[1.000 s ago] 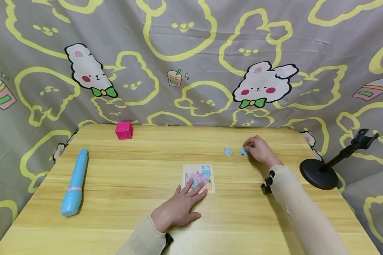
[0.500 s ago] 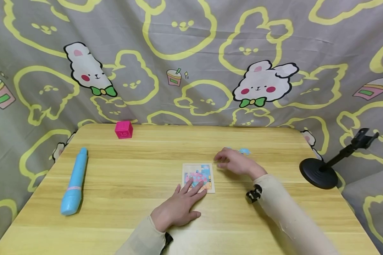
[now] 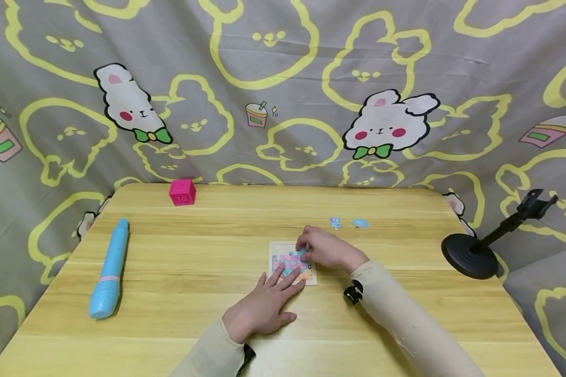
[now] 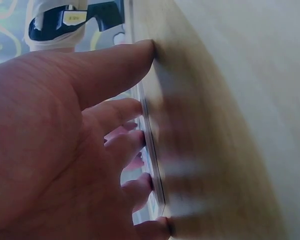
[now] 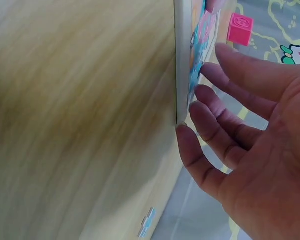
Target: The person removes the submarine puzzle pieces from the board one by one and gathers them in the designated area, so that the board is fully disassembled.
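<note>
A small square jigsaw puzzle [image 3: 280, 247] lies on the table with a pale bare patch at its upper left. My left hand [image 3: 264, 311] rests palm down, spread fingers on the puzzle's lower part. Over the upper right corner is my right hand [image 3: 330, 249], its fingertips touching the blue pieces. In the right wrist view, thumb and fingers [image 5: 194, 152] stand apart at the puzzle's edge [image 5: 182, 65], with nothing visible between them. Two loose blue jigsaw pieces lie behind: one with pink [image 3: 335, 223], one bluer [image 3: 360, 223].
A light blue toy microphone [image 3: 110, 272] lies at the left. Near the back left edge sits a magenta cube [image 3: 183, 192]. On the right stands a black stand [image 3: 471, 256] with a tilted arm. A patterned grey curtain [image 3: 311, 68] hangs behind the table.
My right hand has moved left and nearer, from the loose bluer piece to the puzzle's upper right corner. Both loose pieces stay where they were. The left hand has not moved.
</note>
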`<state>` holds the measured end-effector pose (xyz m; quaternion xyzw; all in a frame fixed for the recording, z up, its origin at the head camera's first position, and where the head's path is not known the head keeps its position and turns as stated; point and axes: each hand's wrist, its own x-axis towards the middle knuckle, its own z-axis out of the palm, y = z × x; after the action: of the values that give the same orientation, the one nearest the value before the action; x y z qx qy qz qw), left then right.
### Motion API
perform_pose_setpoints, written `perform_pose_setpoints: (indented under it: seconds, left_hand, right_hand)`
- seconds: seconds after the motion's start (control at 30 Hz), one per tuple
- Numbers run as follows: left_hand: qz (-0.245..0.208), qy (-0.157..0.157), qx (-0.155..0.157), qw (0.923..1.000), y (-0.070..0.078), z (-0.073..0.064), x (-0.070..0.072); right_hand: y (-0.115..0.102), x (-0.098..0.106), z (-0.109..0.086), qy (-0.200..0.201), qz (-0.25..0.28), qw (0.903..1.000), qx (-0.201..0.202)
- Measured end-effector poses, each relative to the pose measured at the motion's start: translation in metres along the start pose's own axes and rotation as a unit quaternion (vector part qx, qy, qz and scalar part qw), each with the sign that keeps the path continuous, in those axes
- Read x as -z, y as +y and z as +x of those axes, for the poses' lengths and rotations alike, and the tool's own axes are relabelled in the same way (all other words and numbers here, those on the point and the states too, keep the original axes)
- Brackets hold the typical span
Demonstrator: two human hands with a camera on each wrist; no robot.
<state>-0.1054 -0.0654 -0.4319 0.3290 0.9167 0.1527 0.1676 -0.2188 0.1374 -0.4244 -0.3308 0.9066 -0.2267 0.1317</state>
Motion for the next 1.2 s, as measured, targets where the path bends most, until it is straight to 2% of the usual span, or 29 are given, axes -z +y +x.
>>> perform_pose_setpoints:
  seconds: [0.43,0.6,0.73,0.9,1.07,1.2]
  left_hand:
    - [0.001,-0.005,0.005,1.0,-0.001,0.002,-0.001]
    - [-0.001,0.002,0.0,1.0,0.0,0.002,-0.002]
    - [-0.005,0.006,-0.002,1.0,0.0,0.001,-0.002]
    - [-0.003,0.014,-0.005,0.9999,-0.001,0.0,-0.003]
    - [-0.002,0.016,-0.006,0.9998,-0.002,0.0,-0.003]
    - [-0.005,0.014,-0.006,0.9999,-0.002,0.0,-0.003]
  right_hand:
    - [0.003,-0.005,0.004,0.031,-0.014,0.9994,-0.009]
    - [0.004,-0.004,0.007,0.048,-0.012,0.9984,-0.029]
    - [0.007,-0.001,0.007,0.056,0.026,0.9975,-0.034]
    - [0.014,0.01,-0.002,0.067,0.096,0.993,-0.015]
    - [0.027,0.022,-0.016,0.103,0.125,0.9869,-0.004]
    - [0.041,0.033,-0.029,0.129,0.135,0.9823,-0.013]
